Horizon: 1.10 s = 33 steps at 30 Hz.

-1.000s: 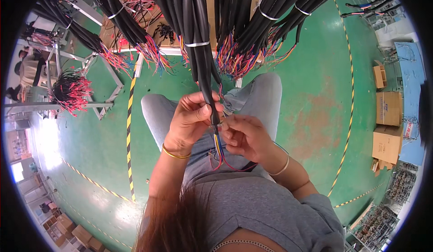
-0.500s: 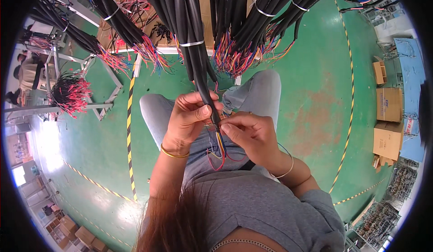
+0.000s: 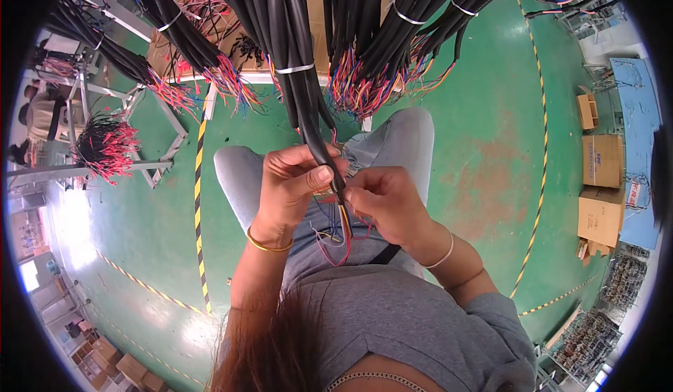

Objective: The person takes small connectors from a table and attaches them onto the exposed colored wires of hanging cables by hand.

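Note:
My left hand is closed round a black sheathed cable, thumb on top, close to its lower end. Loose coloured wires, among them red, yellow and blue ones, come out of that end and curl over my lap. Against the cable's end my right hand is pinched, thumb and forefinger together; whether a single wire is also between them is hidden. Upward the cable runs into a thick hanging bundle of black cables, bound with a white tie.
More tied cable bundles with bare coloured ends hang ahead, in front of a brown board. At left, a metal frame carries a red-tipped wire bunch. Cardboard boxes stand far right. Striped tape lines the green floor.
My right hand has shifted slightly up and its fingers have curled in tighter by the cable end. A blue wire that stuck out past my right wrist no longer shows there. My left hand keeps its grip.

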Each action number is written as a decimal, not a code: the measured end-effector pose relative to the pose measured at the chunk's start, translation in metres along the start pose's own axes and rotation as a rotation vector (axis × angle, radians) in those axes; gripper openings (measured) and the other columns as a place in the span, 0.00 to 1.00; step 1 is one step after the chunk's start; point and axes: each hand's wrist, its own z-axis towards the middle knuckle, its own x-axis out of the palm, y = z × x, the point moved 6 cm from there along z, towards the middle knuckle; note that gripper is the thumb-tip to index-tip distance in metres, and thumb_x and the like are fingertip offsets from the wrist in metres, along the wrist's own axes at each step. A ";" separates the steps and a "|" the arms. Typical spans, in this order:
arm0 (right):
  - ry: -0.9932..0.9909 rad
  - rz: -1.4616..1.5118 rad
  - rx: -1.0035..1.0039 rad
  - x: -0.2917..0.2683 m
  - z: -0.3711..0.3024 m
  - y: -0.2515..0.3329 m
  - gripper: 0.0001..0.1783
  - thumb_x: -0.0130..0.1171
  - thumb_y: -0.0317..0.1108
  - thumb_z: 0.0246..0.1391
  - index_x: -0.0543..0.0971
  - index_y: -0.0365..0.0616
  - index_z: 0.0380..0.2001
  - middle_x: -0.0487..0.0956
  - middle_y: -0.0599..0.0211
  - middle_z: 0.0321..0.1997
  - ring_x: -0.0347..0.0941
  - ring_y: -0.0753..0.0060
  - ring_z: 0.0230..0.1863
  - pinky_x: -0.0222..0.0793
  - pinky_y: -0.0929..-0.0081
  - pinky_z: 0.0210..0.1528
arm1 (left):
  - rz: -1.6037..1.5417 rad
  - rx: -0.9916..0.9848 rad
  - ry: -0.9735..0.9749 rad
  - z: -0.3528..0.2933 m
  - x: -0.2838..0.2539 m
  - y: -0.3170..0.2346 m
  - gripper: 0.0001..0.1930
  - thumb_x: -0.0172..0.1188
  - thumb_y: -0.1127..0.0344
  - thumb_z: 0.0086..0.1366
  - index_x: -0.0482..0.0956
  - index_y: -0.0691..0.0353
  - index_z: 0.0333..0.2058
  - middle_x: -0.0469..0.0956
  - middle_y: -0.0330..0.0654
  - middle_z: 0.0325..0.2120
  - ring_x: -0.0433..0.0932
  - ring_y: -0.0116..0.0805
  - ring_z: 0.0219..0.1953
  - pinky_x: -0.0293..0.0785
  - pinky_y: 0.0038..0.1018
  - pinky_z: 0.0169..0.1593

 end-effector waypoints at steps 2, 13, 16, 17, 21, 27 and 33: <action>0.071 0.262 0.179 0.007 -0.001 -0.013 0.05 0.49 0.26 0.42 0.70 0.35 0.18 0.68 0.70 0.17 0.59 0.86 0.17 0.54 0.87 0.18 | -0.301 -0.048 0.097 0.001 0.005 0.007 0.11 0.56 0.75 0.47 0.71 0.68 0.32 0.74 0.46 0.26 0.74 0.30 0.26 0.72 0.22 0.30; 0.179 0.014 -0.169 0.016 -0.014 0.010 0.10 0.46 0.30 0.47 0.71 0.34 0.31 0.70 0.66 0.24 0.65 0.80 0.27 0.60 0.84 0.30 | -0.589 -0.106 0.217 -0.001 0.008 0.019 0.14 0.58 0.67 0.47 0.67 0.62 0.33 0.70 0.36 0.22 0.68 0.25 0.24 0.65 0.20 0.30; 0.196 0.023 -0.112 0.019 -0.012 0.008 0.10 0.46 0.29 0.48 0.72 0.34 0.32 0.71 0.64 0.27 0.66 0.78 0.31 0.61 0.82 0.34 | -0.642 -0.136 0.244 -0.001 0.012 0.021 0.14 0.58 0.66 0.47 0.66 0.59 0.33 0.65 0.31 0.20 0.62 0.22 0.22 0.60 0.17 0.26; 0.260 0.069 -0.096 0.022 -0.011 0.005 0.10 0.47 0.28 0.47 0.72 0.33 0.32 0.72 0.63 0.27 0.67 0.77 0.32 0.61 0.81 0.35 | -0.697 -0.149 0.281 -0.001 0.015 0.022 0.14 0.57 0.66 0.48 0.65 0.58 0.33 0.64 0.30 0.20 0.62 0.22 0.23 0.60 0.17 0.27; 0.471 0.207 0.075 0.033 -0.014 -0.005 0.10 0.49 0.27 0.45 0.72 0.30 0.29 0.73 0.59 0.25 0.69 0.72 0.31 0.64 0.79 0.32 | -0.794 -0.131 0.265 -0.001 0.019 0.026 0.13 0.56 0.67 0.49 0.65 0.59 0.34 0.70 0.34 0.25 0.67 0.24 0.25 0.63 0.20 0.27; 0.369 0.091 -0.050 0.032 -0.010 -0.001 0.07 0.53 0.25 0.42 0.73 0.29 0.23 0.73 0.57 0.19 0.70 0.68 0.19 0.68 0.77 0.20 | -1.071 -0.169 0.385 0.000 0.031 0.036 0.12 0.55 0.66 0.50 0.64 0.57 0.33 0.66 0.31 0.22 0.63 0.23 0.25 0.60 0.18 0.28; 0.230 0.102 0.140 0.029 -0.012 -0.002 0.06 0.55 0.24 0.38 0.73 0.30 0.20 0.73 0.58 0.17 0.71 0.72 0.18 0.68 0.83 0.19 | -1.096 -0.187 0.388 0.001 0.032 0.038 0.13 0.56 0.66 0.49 0.64 0.57 0.33 0.66 0.31 0.23 0.62 0.22 0.25 0.59 0.18 0.27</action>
